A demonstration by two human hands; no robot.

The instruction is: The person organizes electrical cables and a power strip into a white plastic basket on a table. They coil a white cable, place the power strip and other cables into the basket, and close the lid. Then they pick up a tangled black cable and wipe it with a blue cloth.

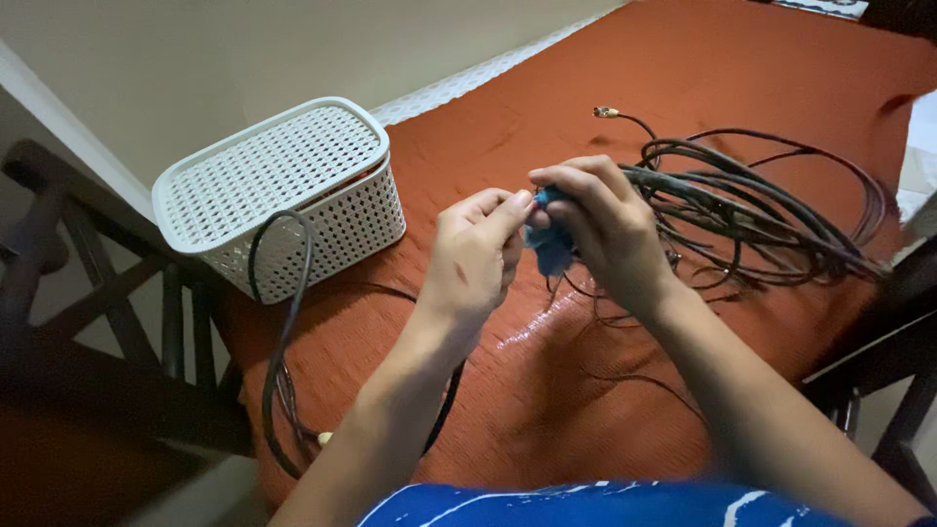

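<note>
Head camera is looking down on a table [547, 410] that is wearing a rust-orange woven cover under clear plastic, and everything else is lying on it. At its right side a big loose tangle of black cables [756, 210] is sprawling, with one strand ending in a small metal plug [606, 112] toward the far edge. At the left, a white perforated plastic basket [283, 195] with a matching lid is sitting close to the table's edge; a single black cable [283, 322] is looping up against its front and trailing down over the near edge. In the middle, the left hand [476, 256] and right hand [605, 226] are meeting just above the cover. Both are closing their fingertips on a small blue cloth [549, 239], the left pinching its upper edge, the right curling over it from the far side. The cloth is hanging between the two hands, just beside the cable tangle; thin black strands are running under the right hand.
</note>
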